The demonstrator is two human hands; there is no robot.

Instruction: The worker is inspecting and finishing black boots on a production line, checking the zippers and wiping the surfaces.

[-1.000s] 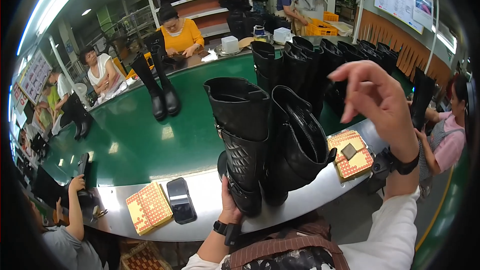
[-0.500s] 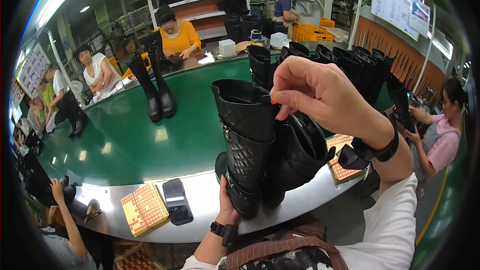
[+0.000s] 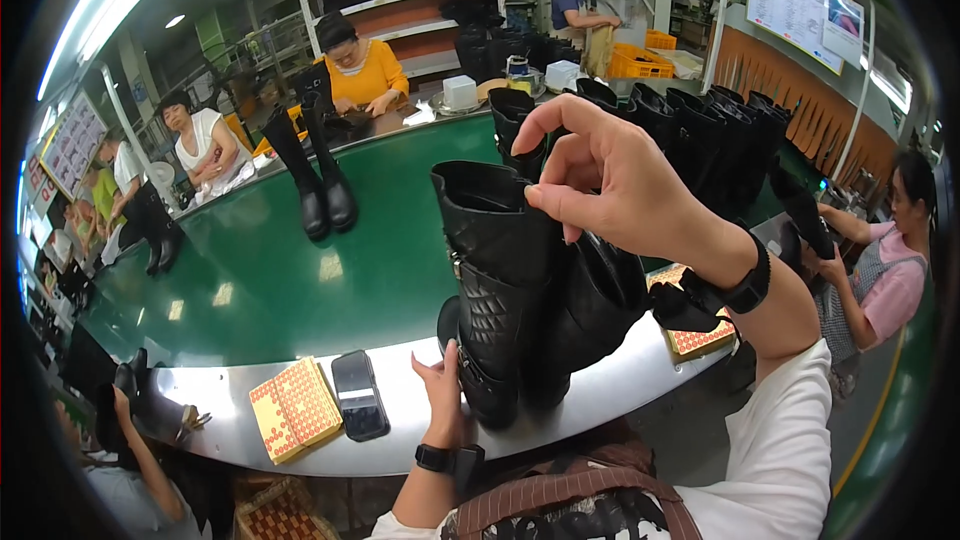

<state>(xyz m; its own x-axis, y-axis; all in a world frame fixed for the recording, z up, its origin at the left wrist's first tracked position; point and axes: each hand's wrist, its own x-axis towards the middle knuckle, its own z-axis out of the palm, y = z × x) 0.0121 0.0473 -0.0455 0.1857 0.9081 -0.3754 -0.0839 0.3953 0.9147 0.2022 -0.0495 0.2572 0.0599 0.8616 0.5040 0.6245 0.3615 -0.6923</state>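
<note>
A black boot with a quilted shaft and buckled straps stands upright before me at the metal edge. Its mate is close against its right side, its shaft tilted to the right. My left hand lies against the first boot's lower left side, fingers spread and not wrapped round it. My right hand is over the boots, its index finger raised away from the thumb. That thumb tip is at the rim of the first boot's opening. No sticker shows between the fingers.
Yellow sheets with red-orange round stickers lie beside a dark phone. Another sticker stack is at right. A boot pair stands on the green belt; several boots line the far right. Co-workers sit around.
My right index finger has lifted off the thumb, and the small red-orange sticker between them is out of sight. My left hand has loosened from the boot, its fingers spreading.
</note>
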